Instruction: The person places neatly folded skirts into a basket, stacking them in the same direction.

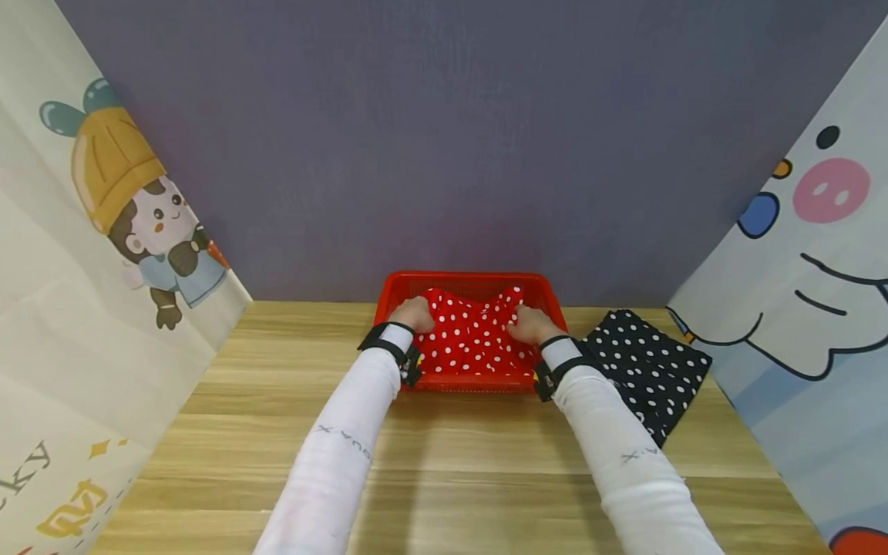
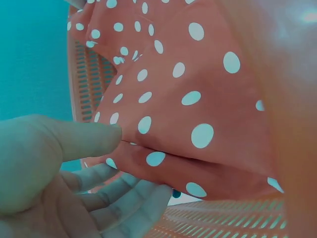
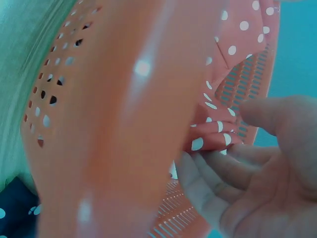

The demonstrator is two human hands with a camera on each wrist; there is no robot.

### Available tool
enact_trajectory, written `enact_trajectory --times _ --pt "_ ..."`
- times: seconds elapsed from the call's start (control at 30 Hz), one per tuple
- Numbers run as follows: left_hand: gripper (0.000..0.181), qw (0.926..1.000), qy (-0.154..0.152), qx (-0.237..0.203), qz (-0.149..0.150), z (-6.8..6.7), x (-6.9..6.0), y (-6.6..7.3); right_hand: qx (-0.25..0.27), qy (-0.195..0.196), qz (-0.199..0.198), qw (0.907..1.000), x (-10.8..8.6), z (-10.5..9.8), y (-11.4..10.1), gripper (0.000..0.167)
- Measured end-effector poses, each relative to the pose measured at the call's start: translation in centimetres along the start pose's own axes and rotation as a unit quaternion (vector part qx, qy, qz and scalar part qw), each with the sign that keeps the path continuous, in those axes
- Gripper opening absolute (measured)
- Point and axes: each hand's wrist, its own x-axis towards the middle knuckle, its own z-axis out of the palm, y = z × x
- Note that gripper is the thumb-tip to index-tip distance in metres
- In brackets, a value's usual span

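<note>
A red cloth with white dots (image 1: 466, 339) lies spread and wrinkled in a red plastic basket (image 1: 472, 384). At its left side, my left hand (image 1: 414, 314) holds the cloth's edge; in the left wrist view the hand (image 2: 74, 173) has its thumb on the dotted cloth (image 2: 198, 94) and its fingers beneath. Opposite, my right hand (image 1: 533, 325) grips the other side. Bunched folds of cloth (image 3: 213, 131) sit between the thumb and fingers of that hand (image 3: 252, 163) in the right wrist view, where the basket's rim (image 3: 124, 119) partly hides the cloth.
A folded black cloth with white dots (image 1: 655, 370) lies on the wooden table (image 1: 472, 478) right of the basket, partly behind my right forearm. A grey-purple wall (image 1: 444, 139) rises behind the basket; printed curtains (image 1: 42, 254) hang at both sides.
</note>
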Motion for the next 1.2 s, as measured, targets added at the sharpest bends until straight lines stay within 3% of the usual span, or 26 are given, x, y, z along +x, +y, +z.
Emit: enact_trajectory --times 0.23,0.4,0.53,0.73,0.9,1.03,1.2 --pt "0.033 0.9993 -0.029 -0.023 0.006 -0.2 0.0 -0.5 0.002 -0.015 0.007 0.9999 -0.2 0.3 0.0 0.055" --pt "0.031 0.9974 -0.069 -0.020 -0.002 -0.2 0.3 -1.0 -0.001 -0.043 0.014 0.9990 -0.2 0.5 0.1 0.039" --pt "0.042 0.9955 -0.093 -0.015 -0.009 -0.1 0.4 -1.6 0.005 -0.074 0.019 0.9970 -0.1 0.6 0.4 0.029" --pt "0.043 0.9947 -0.100 -0.025 -0.002 -0.2 0.0 -1.9 0.016 -0.088 0.004 0.9960 -0.6 0.3 0.5 0.034" --pt "0.038 0.9962 -0.077 -0.008 0.040 -0.6 -1.1 -1.8 -0.036 -0.052 -0.055 0.9965 -1.0 -0.2 0.6 0.052" --pt "0.040 0.9956 -0.051 0.021 0.075 -0.8 -2.2 -1.7 -0.056 -0.005 -0.101 0.9933 -1.7 -0.5 0.8 0.048" --pt "0.034 0.9936 -0.012 0.060 0.095 -0.7 -3.0 -1.6 -0.060 0.075 -0.144 0.9849 -2.6 -0.6 1.5 0.039"
